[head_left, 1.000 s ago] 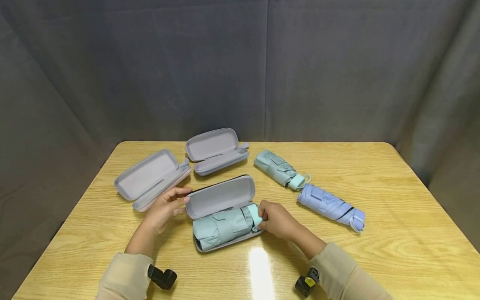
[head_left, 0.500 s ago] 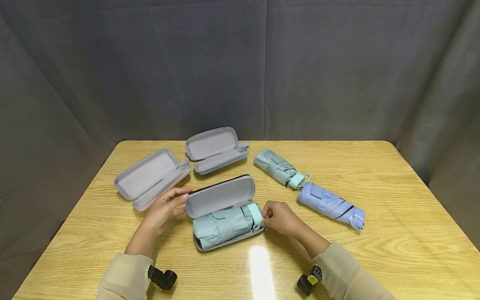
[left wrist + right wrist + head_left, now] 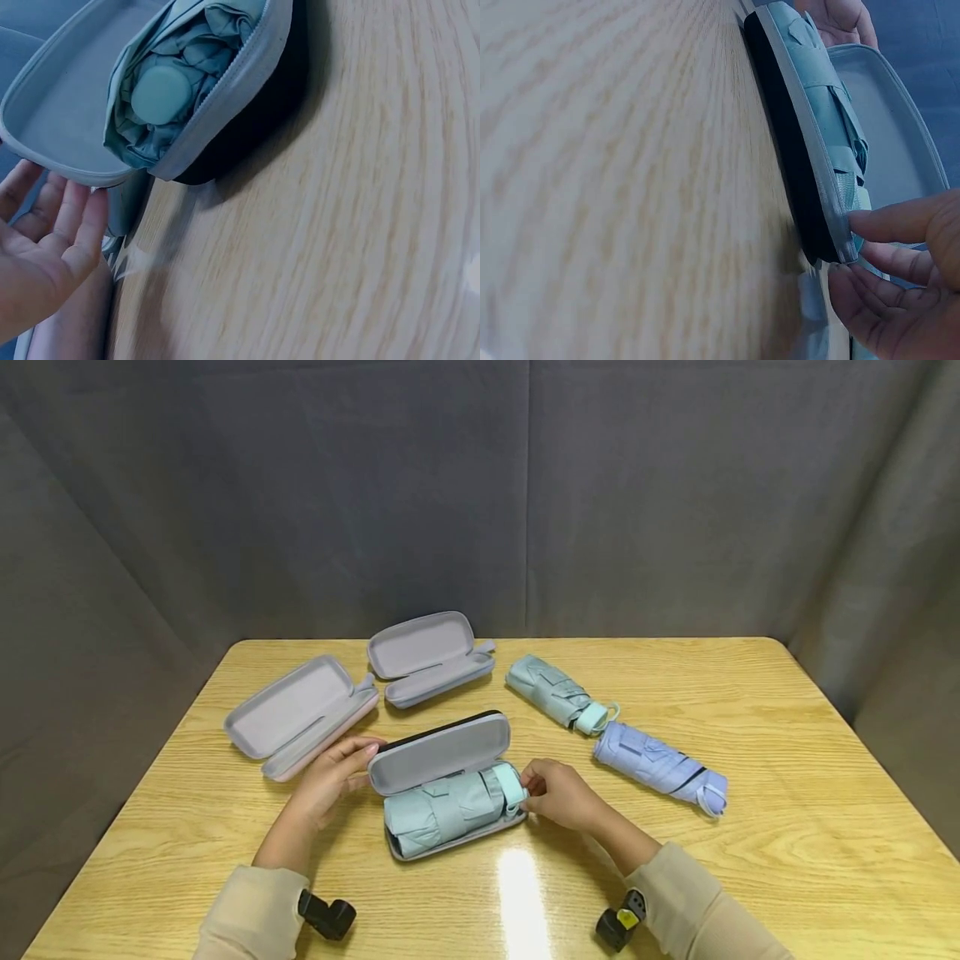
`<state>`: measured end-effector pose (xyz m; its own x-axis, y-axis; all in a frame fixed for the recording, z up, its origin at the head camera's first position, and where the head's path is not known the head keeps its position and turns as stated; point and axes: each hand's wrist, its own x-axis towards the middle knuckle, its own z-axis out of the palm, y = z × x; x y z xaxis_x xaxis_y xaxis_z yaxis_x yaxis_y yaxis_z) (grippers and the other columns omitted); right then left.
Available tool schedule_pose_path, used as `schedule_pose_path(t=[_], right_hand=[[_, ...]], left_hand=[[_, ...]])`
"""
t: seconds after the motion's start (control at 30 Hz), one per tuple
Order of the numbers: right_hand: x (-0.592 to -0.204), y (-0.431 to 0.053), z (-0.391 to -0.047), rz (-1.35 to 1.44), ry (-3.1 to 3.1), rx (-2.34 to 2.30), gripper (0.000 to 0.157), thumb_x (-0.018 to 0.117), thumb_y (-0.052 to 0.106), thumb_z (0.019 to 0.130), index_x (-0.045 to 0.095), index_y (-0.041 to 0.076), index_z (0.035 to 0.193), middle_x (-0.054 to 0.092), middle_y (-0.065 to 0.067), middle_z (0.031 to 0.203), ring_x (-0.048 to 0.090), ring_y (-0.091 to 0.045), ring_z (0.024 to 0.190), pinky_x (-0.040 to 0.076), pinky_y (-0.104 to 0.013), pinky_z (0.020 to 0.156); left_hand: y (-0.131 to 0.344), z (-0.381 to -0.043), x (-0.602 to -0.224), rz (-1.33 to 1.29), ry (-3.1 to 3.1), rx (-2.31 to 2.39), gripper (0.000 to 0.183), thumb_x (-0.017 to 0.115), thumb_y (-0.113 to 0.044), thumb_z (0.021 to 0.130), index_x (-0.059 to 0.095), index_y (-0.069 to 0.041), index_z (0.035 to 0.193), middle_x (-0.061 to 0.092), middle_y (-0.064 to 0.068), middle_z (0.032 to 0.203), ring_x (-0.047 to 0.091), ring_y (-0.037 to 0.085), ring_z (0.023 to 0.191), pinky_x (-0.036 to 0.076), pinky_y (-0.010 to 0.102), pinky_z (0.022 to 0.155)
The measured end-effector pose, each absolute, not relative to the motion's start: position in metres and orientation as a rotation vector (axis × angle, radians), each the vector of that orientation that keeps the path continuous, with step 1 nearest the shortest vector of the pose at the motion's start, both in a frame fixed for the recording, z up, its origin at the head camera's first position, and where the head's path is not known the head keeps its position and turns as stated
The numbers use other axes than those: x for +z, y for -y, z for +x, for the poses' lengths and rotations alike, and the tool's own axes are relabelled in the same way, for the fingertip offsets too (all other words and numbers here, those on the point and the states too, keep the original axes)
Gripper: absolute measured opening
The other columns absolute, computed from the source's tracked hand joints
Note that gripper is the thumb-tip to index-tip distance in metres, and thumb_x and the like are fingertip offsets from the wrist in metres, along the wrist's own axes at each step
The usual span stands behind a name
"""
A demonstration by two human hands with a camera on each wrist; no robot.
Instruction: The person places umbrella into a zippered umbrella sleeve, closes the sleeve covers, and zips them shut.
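A grey-lined umbrella case (image 3: 438, 756) stands with its lid raised on the table in the head view. A folded pale green umbrella (image 3: 450, 810) lies in its lower half. My left hand (image 3: 330, 779) holds the lid at its left end; in the left wrist view its fingertips (image 3: 88, 214) touch the lid's rim. At the case's other end, my right hand (image 3: 561, 795) pinches the rim beside the umbrella's mint handle. The right wrist view shows the thumb (image 3: 889, 223) on the zipper rim, with fingers below the end.
A pinkish case (image 3: 300, 714) and a bluish-grey case (image 3: 435, 660) lie spread open behind the left hand. To the right rest another folded green umbrella (image 3: 555, 692) and a folded periwinkle umbrella (image 3: 660, 767). A dark grey curtain (image 3: 480, 502) hangs behind the wooden table (image 3: 787, 860).
The right hand has shifted slightly right, from the umbrella's handle to the case's end. The lid has tilted a little forward over the umbrella. The left hand has barely moved.
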<state>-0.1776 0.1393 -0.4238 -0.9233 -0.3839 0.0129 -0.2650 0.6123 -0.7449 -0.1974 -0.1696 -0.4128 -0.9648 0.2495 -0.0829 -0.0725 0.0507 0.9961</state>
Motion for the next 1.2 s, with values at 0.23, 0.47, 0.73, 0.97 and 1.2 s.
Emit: schedule_pose_path(t=[0.23,0.47,0.73,0.97,1.2], right_hand=[[-0.4228,-0.1402,-0.1788,-0.545,-2.669,-1.216,0.021,0.067,0.0,0.069,0.053,0.003,0.085,0.052,-0.003,0.078,0.052,-0.017,0.073,0.042,-0.028,0.063],[-0.423,-0.1397,-0.1784,-0.515,-2.624,-1.257,0.022,0.066,0.001,0.071,0.053,0.002,0.089,0.053,-0.004,0.082,0.053,-0.019,0.077,0.043,-0.028,0.065],[-0.4243,-0.14,-0.1782,-0.48,-2.632,-1.362,0.02,0.064,0.005,0.075,0.054,0.0,0.092,0.054,-0.007,0.087,0.052,-0.02,0.08,0.044,-0.03,0.069],[-0.4218,-0.1389,-0.1778,-0.441,-2.624,-1.479,0.022,0.06,0.01,0.08,0.053,0.0,0.098,0.055,-0.008,0.092,0.052,-0.022,0.085,0.044,-0.031,0.071],[-0.4185,-0.1371,-0.1776,-0.39,-2.549,-1.562,0.033,0.059,0.016,0.082,0.048,-0.001,0.108,0.052,-0.012,0.099,0.051,-0.023,0.089,0.043,-0.034,0.075]], left_hand=[[0.1714,-0.1952,-0.4118,0.264,-1.966,1.948,0.048,0.046,-0.028,0.089,0.038,0.008,0.119,0.051,0.006,0.103,0.051,0.016,0.093,0.04,0.038,0.083],[0.1715,-0.1942,-0.412,0.28,-1.899,1.907,0.051,0.044,-0.025,0.09,0.031,0.011,0.124,0.049,0.01,0.106,0.052,0.019,0.095,0.04,0.039,0.083],[0.1731,-0.1916,-0.4145,0.345,-1.873,1.853,0.049,0.045,-0.023,0.089,0.031,0.008,0.125,0.042,0.012,0.113,0.049,0.018,0.096,0.039,0.038,0.084],[0.1741,-0.1892,-0.4162,0.368,-1.884,1.84,0.051,0.048,-0.021,0.088,0.031,0.009,0.125,0.032,0.02,0.126,0.044,0.015,0.102,0.038,0.032,0.085],[0.1752,-0.1875,-0.4174,0.397,-1.871,1.832,0.05,0.048,-0.018,0.087,0.031,0.01,0.125,0.037,0.017,0.123,0.045,0.014,0.102,0.036,0.027,0.086]])
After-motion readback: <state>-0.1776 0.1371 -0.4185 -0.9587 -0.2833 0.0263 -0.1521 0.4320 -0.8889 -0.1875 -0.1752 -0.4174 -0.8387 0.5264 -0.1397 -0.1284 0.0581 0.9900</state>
